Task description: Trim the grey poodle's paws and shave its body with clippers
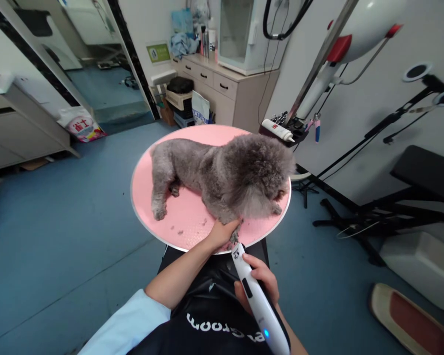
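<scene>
A grey curly-haired dog (225, 172) lies on a round pink grooming table (185, 222), head toward the right. My left hand (222, 232) is closed around the dog's front paw at the table's near edge. My right hand (257, 283) grips a white electric trimmer (259, 301) with a blue light, its tip pointing up at the held paw. Small tufts of clipped hair lie on the pink surface near the paw.
A black tool tray (284, 129) with a white bottle and scissors hangs at the table's far right by a metal arm. A white dryer (355, 34) stands above. Black stand legs (373, 217) spread to the right; cabinets (222, 88) behind; blue floor around.
</scene>
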Demonstrator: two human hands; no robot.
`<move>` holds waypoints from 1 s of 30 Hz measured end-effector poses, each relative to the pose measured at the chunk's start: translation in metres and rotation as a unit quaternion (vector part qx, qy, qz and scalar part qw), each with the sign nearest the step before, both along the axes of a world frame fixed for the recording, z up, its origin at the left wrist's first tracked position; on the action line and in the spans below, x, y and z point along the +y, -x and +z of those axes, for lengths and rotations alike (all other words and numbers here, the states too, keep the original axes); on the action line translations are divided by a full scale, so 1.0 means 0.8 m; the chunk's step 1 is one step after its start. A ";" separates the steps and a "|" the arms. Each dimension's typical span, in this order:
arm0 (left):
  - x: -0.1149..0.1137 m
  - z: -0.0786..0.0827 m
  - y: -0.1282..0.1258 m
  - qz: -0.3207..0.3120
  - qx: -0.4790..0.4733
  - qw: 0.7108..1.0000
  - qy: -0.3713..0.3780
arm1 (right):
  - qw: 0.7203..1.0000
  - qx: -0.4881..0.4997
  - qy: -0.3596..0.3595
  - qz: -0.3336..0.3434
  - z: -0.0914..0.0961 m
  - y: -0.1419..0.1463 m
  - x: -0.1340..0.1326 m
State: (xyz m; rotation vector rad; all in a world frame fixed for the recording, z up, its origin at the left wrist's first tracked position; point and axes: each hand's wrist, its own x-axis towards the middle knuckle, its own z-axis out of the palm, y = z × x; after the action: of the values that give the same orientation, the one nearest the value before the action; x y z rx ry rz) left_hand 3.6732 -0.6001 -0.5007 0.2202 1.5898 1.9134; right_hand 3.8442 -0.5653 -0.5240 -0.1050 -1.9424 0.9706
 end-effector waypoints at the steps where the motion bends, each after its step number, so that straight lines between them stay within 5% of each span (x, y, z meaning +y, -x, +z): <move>1: 0.001 -0.003 -0.001 -0.007 0.032 0.999 0.001 | 1.000 -0.001 -0.029 -0.003 -0.001 0.002 0.000; 8: 0.004 -0.019 -0.001 -0.011 0.104 0.994 0.042 | 0.997 0.025 -0.067 -0.029 -0.014 0.011 0.000; 22: 0.011 -0.012 -0.006 0.029 0.078 0.996 0.036 | 0.995 0.033 -0.090 -0.019 -0.024 0.012 0.009; 30: 0.015 -0.023 -0.006 0.048 0.066 0.996 0.031 | 0.991 0.028 0.130 0.027 -0.026 0.007 0.006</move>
State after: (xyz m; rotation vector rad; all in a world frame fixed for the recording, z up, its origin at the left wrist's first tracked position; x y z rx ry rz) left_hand 3.6782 -0.5884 -0.5194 0.2540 1.7728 1.9537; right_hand 3.8386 -0.5606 -0.5450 -0.1726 -1.7674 1.2455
